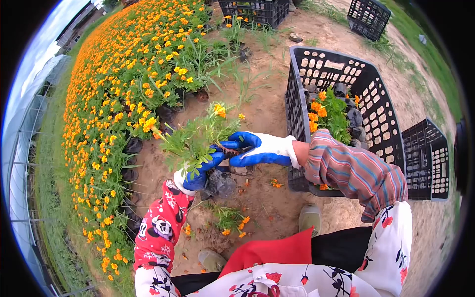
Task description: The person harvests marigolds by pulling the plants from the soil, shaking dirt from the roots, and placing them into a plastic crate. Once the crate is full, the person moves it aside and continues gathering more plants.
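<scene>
In front of me a marigold plant [193, 136] with feathery green leaves and a few orange-yellow blooms is held over the ground. My left hand [204, 171], in a blue-and-white glove, is closed around its lower stems. My right hand [262, 149], gloved alike, comes in from the right with curled fingers, gripping the brownish stem base beside the left fingertips. Below the hands lies a crumpled dark plastic pot bag [218, 184]; whether it joins the plant's roots is hidden.
A black crate [381, 114] at right holds potted marigolds [336, 116]. More black crates [368, 19] stand beyond and beside it. Dense flowering marigolds [114, 94] fill the left. A loose marigold sprig [230, 219] and fallen blooms lie on the sandy soil near my shoes [309, 219].
</scene>
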`<state>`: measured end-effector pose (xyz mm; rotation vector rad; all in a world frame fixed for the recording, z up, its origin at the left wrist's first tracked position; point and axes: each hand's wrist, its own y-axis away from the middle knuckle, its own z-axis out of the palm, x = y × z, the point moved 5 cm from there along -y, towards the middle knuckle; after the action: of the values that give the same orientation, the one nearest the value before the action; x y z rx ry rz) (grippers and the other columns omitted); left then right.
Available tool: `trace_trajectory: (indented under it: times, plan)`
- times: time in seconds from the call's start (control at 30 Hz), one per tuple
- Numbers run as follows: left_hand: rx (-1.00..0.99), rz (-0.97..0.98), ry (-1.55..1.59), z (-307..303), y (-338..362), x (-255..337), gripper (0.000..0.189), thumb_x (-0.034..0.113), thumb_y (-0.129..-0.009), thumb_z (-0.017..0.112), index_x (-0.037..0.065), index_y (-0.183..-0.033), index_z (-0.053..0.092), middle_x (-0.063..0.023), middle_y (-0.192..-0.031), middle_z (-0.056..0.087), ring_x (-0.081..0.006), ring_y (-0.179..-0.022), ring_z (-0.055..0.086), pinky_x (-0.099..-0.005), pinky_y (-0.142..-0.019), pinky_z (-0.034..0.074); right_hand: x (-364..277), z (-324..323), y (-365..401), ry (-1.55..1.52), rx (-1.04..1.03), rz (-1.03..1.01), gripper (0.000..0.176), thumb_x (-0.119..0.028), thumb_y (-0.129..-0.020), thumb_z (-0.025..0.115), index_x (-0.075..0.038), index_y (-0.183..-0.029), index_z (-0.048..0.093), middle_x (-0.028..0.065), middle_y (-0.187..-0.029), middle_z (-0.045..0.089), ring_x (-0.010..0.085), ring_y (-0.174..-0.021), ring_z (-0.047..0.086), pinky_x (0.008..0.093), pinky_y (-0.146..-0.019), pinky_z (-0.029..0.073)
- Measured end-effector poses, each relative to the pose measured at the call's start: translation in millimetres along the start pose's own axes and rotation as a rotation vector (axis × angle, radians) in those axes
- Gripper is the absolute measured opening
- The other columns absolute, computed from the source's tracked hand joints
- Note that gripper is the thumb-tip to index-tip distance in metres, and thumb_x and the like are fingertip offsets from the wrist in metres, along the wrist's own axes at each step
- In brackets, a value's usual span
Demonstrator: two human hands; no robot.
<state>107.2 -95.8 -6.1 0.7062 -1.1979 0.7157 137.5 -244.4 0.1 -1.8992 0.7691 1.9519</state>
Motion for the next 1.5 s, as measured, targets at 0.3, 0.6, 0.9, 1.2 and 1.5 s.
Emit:
trace_trajectory:
  times: [0.3,0.6,0.9,1.2,1.5]
  plan:
    - [0.11,0.008,-0.017,-3.3,5.9,6.3,0.038,0.028,-0.094,0.046,0.001,-0.12,0.049,-0.0093,-0.12,0.053,-0.0226,-0.11,0.051,-0.0364,-0.092,0.043,1.3,-16.4,6.4,0.478,0.232,0.155,0.03,-0.024,-0.083,0.057,-0.008,-0.108,0.056,0.0119,-0.093,0.062,0.0227,-0.082,0.059,0.0345,-0.07,0.048]
    - [0.285,-0.11,0.241,-84.6,57.8,-34.3,0.036,0.027,-0.09,0.054,0.0,-0.114,0.053,-0.0116,-0.113,0.057,-0.0271,-0.1,0.057,-0.0398,-0.087,0.047,-6.2,-29.1,14.5,0.354,0.307,0.05,0.02,-0.009,-0.084,0.054,-0.004,-0.102,0.061,0.0025,-0.087,0.063,0.0075,-0.078,0.054,0.0252,-0.07,0.047]
    - [0.295,-0.14,-0.241,-144.0,113.5,-53.4,0.034,0.02,-0.091,0.053,0.001,-0.119,0.051,-0.0115,-0.116,0.055,-0.0223,-0.101,0.055,-0.0372,-0.086,0.046,-10.6,-31.5,9.9,0.628,0.326,0.094,0.025,-0.011,-0.081,0.063,-0.003,-0.105,0.061,0.0067,-0.093,0.064,0.0088,-0.082,0.055,0.0283,-0.076,0.047]
    - [-0.023,-0.134,-1.816,-91.8,110.1,-96.0,0.026,0.019,-0.081,0.054,0.018,-0.106,0.059,-0.0132,-0.127,0.047,-0.0313,-0.118,0.044,-0.0457,-0.096,0.037,6.9,-5.7,6.7,0.41,0.046,0.212,0.029,-0.015,-0.086,0.061,-0.001,-0.11,0.057,0.005,-0.097,0.062,0.0095,-0.09,0.055,0.0263,-0.082,0.045]
    - [-0.259,0.012,-1.84,-71.4,84.4,-184.9,0.02,0.024,-0.079,0.053,0.023,-0.097,0.062,-0.0112,-0.134,0.039,-0.0358,-0.129,0.029,-0.0655,-0.098,0.024,3.1,-9.1,8.2,0.329,0.038,0.262,0.026,-0.019,-0.087,0.059,-0.001,-0.106,0.058,0.0033,-0.093,0.062,0.0077,-0.085,0.053,0.0244,-0.08,0.044]
